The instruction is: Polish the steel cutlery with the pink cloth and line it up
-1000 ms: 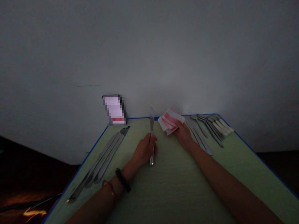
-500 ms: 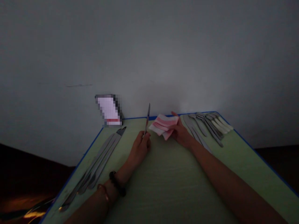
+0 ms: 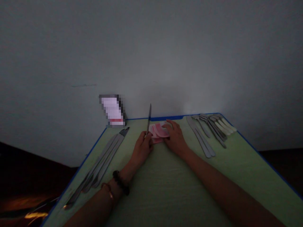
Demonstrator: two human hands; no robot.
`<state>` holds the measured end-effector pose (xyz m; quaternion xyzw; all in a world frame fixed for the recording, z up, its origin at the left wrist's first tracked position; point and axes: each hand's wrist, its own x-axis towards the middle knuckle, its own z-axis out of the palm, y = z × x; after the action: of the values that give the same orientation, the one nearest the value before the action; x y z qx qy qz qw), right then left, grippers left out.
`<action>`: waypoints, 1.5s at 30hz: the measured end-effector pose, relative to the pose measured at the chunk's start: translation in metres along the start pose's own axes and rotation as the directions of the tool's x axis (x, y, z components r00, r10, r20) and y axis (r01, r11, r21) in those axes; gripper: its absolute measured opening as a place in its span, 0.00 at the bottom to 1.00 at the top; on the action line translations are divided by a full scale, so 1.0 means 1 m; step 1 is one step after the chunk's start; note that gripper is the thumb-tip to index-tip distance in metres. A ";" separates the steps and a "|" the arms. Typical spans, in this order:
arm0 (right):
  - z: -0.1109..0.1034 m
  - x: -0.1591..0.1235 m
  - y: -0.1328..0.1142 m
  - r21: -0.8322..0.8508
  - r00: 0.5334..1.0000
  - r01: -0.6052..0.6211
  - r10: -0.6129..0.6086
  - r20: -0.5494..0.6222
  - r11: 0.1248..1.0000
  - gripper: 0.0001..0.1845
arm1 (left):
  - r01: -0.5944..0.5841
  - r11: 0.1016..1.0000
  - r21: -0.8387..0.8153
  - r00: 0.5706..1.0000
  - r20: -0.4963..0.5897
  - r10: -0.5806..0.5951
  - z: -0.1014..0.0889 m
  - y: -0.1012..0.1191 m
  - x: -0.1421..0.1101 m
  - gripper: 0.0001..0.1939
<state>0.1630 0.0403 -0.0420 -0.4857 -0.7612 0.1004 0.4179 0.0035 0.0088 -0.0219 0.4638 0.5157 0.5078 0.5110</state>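
Observation:
My left hand (image 3: 143,145) is closed around the handle of a table knife (image 3: 149,115), whose blade points up and away from me. A pink and white striped cloth (image 3: 157,131), folded and crumpled, lies between my hands, just right of the knife. Its left edge meets the fingers of my left hand. My right hand (image 3: 175,137) grips the cloth from the right with curved fingers, the thumb hidden partly under it. Both hands are over the middle of the far part of the table.
Several table knives (image 3: 111,148) lie along the left side of the green table (image 3: 163,189). On the right are two more knives (image 3: 201,138), spoons and forks (image 3: 213,127), and pale-handled cutlery (image 3: 224,124). A blurred-out phone (image 3: 113,110) leans on the wall (image 3: 165,56).
My right hand has brought the cloth left, up against the knife and my left hand. The knife has stayed nearly in place. The knives on the right are now less covered.

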 end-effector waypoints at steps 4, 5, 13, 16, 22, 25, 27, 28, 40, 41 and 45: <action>-0.002 0.001 -0.002 -0.035 0.991 0.050 -0.046 0.123 0.998 0.16 | -0.002 0.997 -0.082 1.000 -0.027 0.000 0.001 0.003 0.002 0.11; -0.002 0.002 -0.001 -0.020 0.991 0.033 -0.030 0.133 0.999 0.13 | 0.006 0.996 -0.089 1.000 -0.014 -0.007 0.001 0.003 0.002 0.10; -0.005 0.007 0.003 0.268 0.959 -0.272 0.284 -0.006 0.924 0.09 | -0.015 0.999 -0.037 0.999 0.034 0.016 -0.004 0.004 0.001 0.16; -0.006 0.008 0.005 0.336 0.911 -0.358 0.404 -0.078 0.871 0.11 | 0.029 0.999 0.015 0.997 0.072 -0.030 -0.005 0.005 0.001 0.18; -0.004 0.006 0.001 0.154 0.938 -0.154 0.193 -0.288 0.976 0.34 | 0.074 0.982 0.173 0.990 0.107 -0.093 -0.005 0.006 0.001 0.20; -0.005 0.003 0.001 -0.058 0.967 -0.054 0.038 -0.254 0.997 0.33 | 0.091 0.970 0.227 0.989 0.095 -0.115 -0.005 0.006 0.002 0.18; -0.006 0.002 0.005 -0.108 0.980 -0.044 0.022 -0.199 0.993 0.28 | 0.094 0.960 0.264 0.988 0.095 -0.123 -0.005 0.006 0.002 0.16; -0.007 0.002 0.009 -0.114 0.983 -0.062 0.041 -0.181 0.992 0.24 | 0.091 0.954 0.285 0.988 0.096 -0.122 -0.004 0.007 0.002 0.15; -0.002 0.003 0.027 0.001 0.959 -0.233 0.230 -0.165 0.973 0.28 | 0.025 0.913 0.407 0.988 0.132 -0.085 -0.003 0.011 0.001 0.14; -0.003 0.004 0.026 -0.003 0.958 -0.226 0.222 -0.183 0.974 0.29 | 0.024 0.917 0.398 0.988 0.130 -0.082 -0.004 0.011 0.001 0.14; -0.011 0.008 0.021 0.003 0.963 -0.158 0.155 -0.222 0.987 0.30 | 0.035 0.949 0.313 0.994 0.086 -0.065 -0.004 0.009 0.001 0.14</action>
<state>0.1834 0.0552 -0.0428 -0.5556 -0.6698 0.0725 0.4873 -0.0008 0.0100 -0.0131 0.5490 0.5759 0.3845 0.4681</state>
